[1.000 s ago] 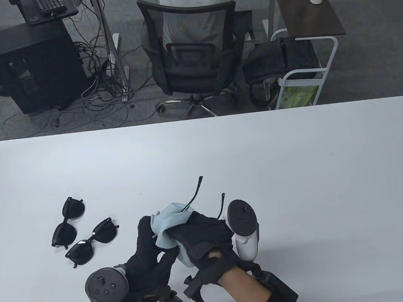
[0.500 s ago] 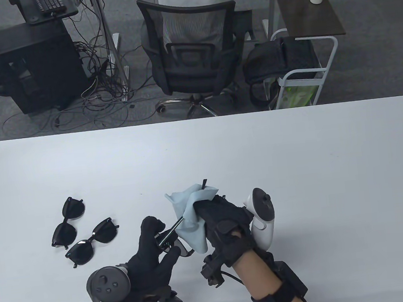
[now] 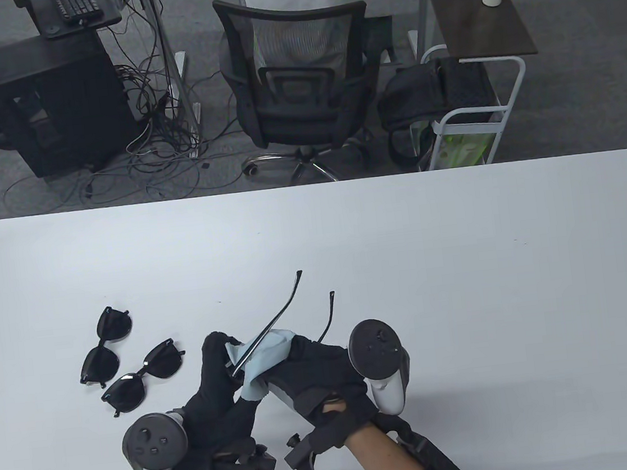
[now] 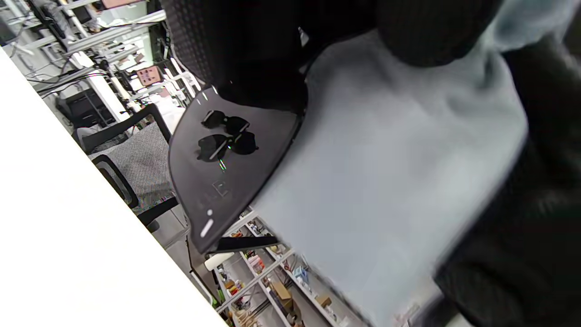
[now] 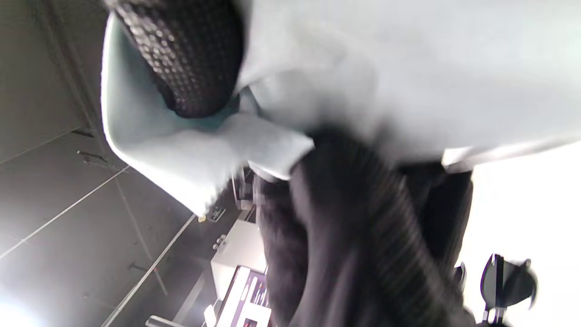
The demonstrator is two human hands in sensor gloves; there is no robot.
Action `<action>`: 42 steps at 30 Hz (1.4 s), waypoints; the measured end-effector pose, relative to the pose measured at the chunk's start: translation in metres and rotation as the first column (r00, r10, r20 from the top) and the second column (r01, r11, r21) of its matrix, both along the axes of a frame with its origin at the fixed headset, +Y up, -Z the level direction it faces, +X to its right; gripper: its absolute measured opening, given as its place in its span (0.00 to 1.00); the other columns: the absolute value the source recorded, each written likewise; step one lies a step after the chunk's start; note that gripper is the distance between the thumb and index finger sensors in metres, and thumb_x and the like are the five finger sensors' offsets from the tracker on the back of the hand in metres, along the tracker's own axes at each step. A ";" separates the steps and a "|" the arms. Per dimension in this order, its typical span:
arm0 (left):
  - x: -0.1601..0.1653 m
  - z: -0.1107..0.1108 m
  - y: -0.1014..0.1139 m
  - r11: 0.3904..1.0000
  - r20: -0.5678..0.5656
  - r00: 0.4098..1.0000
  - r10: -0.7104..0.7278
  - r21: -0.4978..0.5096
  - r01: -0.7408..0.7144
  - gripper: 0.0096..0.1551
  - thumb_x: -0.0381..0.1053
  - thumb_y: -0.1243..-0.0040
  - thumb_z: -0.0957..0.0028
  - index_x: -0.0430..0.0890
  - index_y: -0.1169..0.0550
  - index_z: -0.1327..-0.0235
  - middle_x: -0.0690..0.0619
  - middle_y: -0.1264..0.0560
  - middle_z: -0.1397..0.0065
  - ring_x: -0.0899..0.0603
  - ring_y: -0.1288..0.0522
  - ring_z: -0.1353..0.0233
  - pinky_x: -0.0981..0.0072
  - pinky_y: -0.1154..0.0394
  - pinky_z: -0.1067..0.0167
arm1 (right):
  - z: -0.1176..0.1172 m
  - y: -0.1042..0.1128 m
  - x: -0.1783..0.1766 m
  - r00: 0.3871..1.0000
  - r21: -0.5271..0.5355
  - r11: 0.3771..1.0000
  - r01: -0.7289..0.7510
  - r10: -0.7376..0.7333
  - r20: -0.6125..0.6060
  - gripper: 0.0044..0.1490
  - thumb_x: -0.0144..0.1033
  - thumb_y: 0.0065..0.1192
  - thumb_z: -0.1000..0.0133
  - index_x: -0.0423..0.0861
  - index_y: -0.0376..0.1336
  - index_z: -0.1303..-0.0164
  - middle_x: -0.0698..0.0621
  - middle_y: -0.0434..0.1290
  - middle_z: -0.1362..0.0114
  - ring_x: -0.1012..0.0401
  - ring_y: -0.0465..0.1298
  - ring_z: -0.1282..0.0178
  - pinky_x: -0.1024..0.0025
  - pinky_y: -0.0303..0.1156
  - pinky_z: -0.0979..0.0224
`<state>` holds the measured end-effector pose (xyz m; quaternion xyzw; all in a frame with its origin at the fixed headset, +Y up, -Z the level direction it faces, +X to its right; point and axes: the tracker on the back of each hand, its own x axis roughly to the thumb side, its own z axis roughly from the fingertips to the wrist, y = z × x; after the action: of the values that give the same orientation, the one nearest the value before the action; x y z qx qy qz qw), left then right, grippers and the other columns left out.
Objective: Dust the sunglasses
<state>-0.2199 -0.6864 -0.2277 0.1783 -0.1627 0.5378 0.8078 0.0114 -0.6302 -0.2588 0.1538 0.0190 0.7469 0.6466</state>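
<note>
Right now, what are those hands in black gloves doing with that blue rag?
Someone is dusting sunglasses. The left hand holds one pair of sunglasses above the table, its arms sticking out. The right hand presses a light blue cloth against them. Two more dark pairs lie on the table to the left.

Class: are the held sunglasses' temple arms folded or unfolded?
Unfolded: both temple arms stick out from the hands, past the cloth.
</note>
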 end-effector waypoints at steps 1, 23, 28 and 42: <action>-0.004 -0.002 -0.001 1.000 -0.019 1.000 0.008 -0.009 -0.008 0.55 0.64 0.41 0.50 0.54 0.59 0.22 0.43 0.45 0.21 0.48 0.22 0.30 0.58 0.22 0.34 | 0.002 0.005 0.008 0.999 0.015 0.999 -0.029 0.029 0.034 0.24 0.47 0.71 0.51 0.50 0.70 0.47 0.56 0.84 0.48 0.53 0.81 0.43 0.54 0.74 0.37; -0.033 -0.012 -0.010 0.979 -0.105 0.979 0.175 -0.088 -0.185 0.54 0.65 0.42 0.49 0.54 0.59 0.22 0.43 0.45 0.21 0.49 0.22 0.30 0.59 0.22 0.34 | -0.039 -0.133 0.118 0.138 -0.236 0.119 -0.964 0.988 -0.067 0.37 0.46 0.73 0.58 0.47 0.64 0.39 0.49 0.77 0.39 0.46 0.73 0.33 0.43 0.63 0.29; -0.033 -0.014 -0.013 0.977 -0.106 0.979 0.176 -0.105 -0.187 0.54 0.65 0.42 0.49 0.54 0.59 0.22 0.43 0.45 0.21 0.49 0.22 0.30 0.59 0.22 0.34 | -0.040 -0.119 0.127 0.217 -0.258 0.197 -0.946 0.975 -0.055 0.39 0.45 0.74 0.58 0.45 0.64 0.38 0.46 0.76 0.37 0.44 0.72 0.33 0.41 0.61 0.29; -0.029 -0.014 -0.017 0.976 -0.092 0.983 0.159 -0.133 -0.170 0.54 0.66 0.42 0.49 0.53 0.58 0.22 0.43 0.45 0.21 0.49 0.21 0.31 0.59 0.22 0.35 | -0.034 -0.086 0.141 -0.052 -0.245 -0.090 -0.965 0.986 -0.157 0.47 0.55 0.74 0.60 0.45 0.62 0.34 0.41 0.71 0.30 0.42 0.70 0.31 0.40 0.60 0.30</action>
<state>-0.2488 -0.7033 -0.2420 0.1552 -0.0764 0.6053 0.7769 0.1526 -0.7162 -0.2927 -0.0295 0.2068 0.9744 -0.0830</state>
